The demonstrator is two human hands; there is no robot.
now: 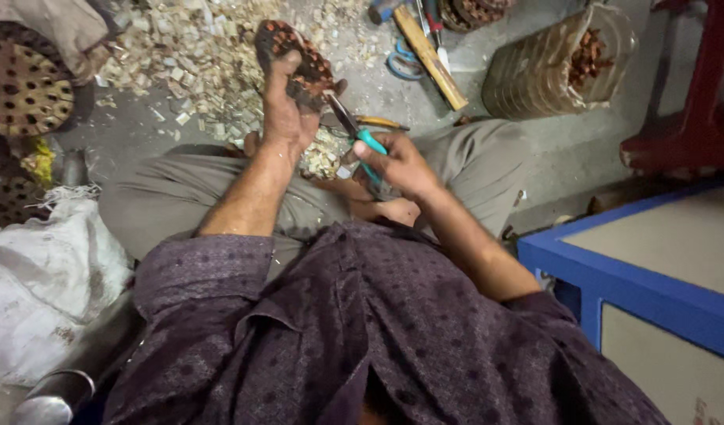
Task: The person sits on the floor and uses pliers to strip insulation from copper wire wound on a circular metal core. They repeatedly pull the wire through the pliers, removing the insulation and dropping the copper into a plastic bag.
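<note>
A flat, perforated brown piece [293, 57], oval and dotted with reddish holes, is held up over the floor in front of the seated person's knees, its far end pointing away from the body. The left hand [287, 114] grips it from below, fingers wrapped round its near edge and the thumb pressed on its right side. Touching that same edge are the dark blades of a pair of scissors [352, 130] with teal handles; the right hand [397, 165] is clenched through the handles, and the blades stand slightly parted against the piece. Just under both hands a small heap of pale chips [323, 157] lies in the lap, between the grey trouser legs [173, 201]. Beyond the piece a far larger spread of the same pale offcuts [189, 55] covers the concrete floor. To the right of it lie a wooden stick [431, 59] and a second pair of scissors with blue handles [405, 63], close beside each other. Further right stands a clear plastic sack [555, 67] holding reddish-brown bits. At the left edge sits a stack of similar perforated pieces [24, 86], with a white woven sack [43, 283] nearer the body. A blue-framed box [614, 275] fills the lower right, and red furniture legs [692, 102] stand behind it.
</note>
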